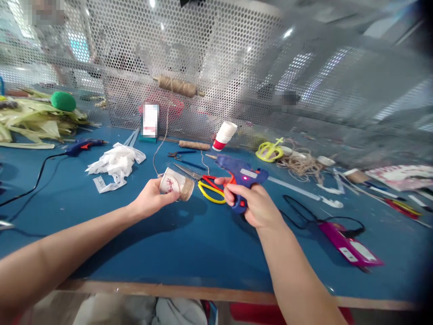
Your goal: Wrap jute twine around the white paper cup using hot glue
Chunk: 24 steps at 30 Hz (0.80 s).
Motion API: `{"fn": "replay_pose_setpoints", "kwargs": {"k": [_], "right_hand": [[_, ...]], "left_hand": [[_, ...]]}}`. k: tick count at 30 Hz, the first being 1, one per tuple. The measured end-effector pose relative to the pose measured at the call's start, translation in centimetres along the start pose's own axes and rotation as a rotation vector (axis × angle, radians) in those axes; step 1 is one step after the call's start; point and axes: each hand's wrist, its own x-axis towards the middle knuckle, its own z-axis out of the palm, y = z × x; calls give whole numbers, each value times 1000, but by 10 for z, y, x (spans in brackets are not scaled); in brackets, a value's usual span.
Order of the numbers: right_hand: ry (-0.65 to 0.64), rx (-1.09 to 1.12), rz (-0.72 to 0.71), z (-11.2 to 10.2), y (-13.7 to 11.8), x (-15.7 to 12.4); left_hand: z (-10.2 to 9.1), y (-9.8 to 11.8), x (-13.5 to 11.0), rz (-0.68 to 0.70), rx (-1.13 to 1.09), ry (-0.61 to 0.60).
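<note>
My left hand [154,196] is closed around a paper cup [169,183] tilted on its side above the table. Twine wraps the cup's right end, and a strand runs up from it to a twine spool [177,86] on the mesh panel. In my right hand [252,201] is a blue hot glue gun [240,169], gripped by its handle, with a lit light on its side. Its nozzle points left, up and away from the cup. Scissors [210,188] with red and yellow handles lie on the table between my hands, partly behind the cup.
Pliers [184,158] and a smaller twine roll [194,145] lie behind the cup. White plastic [117,162] and a second glue gun [84,145] are at left. Stacked paper cups [225,135] stand at the back. A purple power strip [350,243] with a black cord lies at right.
</note>
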Motion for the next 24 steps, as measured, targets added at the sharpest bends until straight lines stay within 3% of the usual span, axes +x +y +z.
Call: {"fn": "replay_pose_setpoints", "kwargs": {"k": [10,15,24], "right_hand": [[-44,-691,-264,24,15,-24],[-17,-743,-321,25,14,-24],[-31,-729,-292,27,13,-26]], "left_hand": [[-3,-5,7,44,51,51],[-2,-2,7,28,70,78],[-1,-3,8,47,106,89]]}}
